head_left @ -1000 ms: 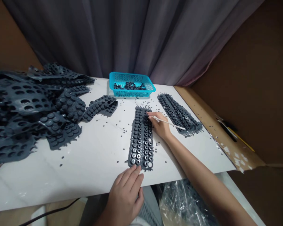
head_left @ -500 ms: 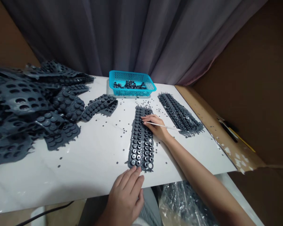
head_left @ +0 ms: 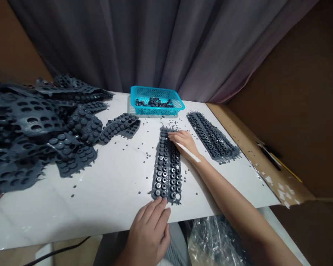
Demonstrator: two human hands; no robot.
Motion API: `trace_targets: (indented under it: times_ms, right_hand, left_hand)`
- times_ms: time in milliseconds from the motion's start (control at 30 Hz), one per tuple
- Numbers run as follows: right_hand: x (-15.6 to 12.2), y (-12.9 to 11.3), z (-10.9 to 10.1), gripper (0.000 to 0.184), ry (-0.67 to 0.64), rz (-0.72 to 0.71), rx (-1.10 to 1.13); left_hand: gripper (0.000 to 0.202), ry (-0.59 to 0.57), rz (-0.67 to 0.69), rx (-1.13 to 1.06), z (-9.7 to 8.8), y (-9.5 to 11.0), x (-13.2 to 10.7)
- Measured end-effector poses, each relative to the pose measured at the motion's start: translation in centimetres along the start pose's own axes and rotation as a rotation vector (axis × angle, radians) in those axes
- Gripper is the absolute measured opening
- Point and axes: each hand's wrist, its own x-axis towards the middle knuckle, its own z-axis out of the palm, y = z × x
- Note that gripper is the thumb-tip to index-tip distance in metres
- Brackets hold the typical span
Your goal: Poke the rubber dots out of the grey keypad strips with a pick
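Observation:
A long dark grey rubber sheet studded with round moulded parts lies lengthwise on the white table. My left hand lies flat at the table's front edge, fingers stretched out, fingertips pressing the sheet's near end. My right hand rests on the sheet's far end, fingers closed round a thin white stick that points back toward my wrist.
A second studded sheet lies to the right. A turquoise basket with loose black parts stands at the back. A heap of grey punched sheets covers the left. Small black bits are scattered about. Cardboard borders the right edge.
My right hand has moved up the sheet toward its far end, and the white stick has swung from pointing right to lying along my wrist. My left hand has stayed put.

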Motion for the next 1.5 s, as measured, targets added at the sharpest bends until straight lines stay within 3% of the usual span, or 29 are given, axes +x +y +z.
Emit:
trace_targets:
  times_ms: [167, 333, 467, 767, 1167, 1400, 1500]
  right_hand:
    - [0.1, -0.4, 0.1, 0.015, 0.206, 0.162, 0.256]
    - [-0.4, -1.5, -0.1, 0.013, 0.144, 0.197, 0.441]
    - [-0.5, -1.5, 0.3, 0.013, 0.098, 0.207, 0.439]
    - [-0.7, -1.5, 0.4, 0.010, 0.126, 0.198, 0.473]
    - [-0.1, 0.3, 0.8, 0.018, 0.024, 0.077, 0.232]
    - [0.6, 1.3, 0.7, 0.020, 0.263, 0.273, 0.227]
    - [0.4, 0.8, 0.4, 0.018, 0.261, 0.260, 0.341]
  left_hand:
    - [0.025, 0.017, -0.008, -0.007, 0.0, -0.1, 0.0]
    - [0.026, 0.026, -0.012, -0.012, 0.2, -0.1, -0.1]
    - [0.025, 0.031, -0.018, -0.021, 0.4, -0.1, -0.2]
    - [0.025, 0.034, -0.018, -0.019, 0.3, -0.1, -0.1]
    - [0.025, 0.038, 0.000, -0.004, 0.3, -0.1, 0.1]
    - [0.025, 0.045, 0.001, -0.005, 0.3, -0.1, -0.1]
    - [0.025, 0.046, 0.007, -0.008, 0.3, -0.2, -0.1]
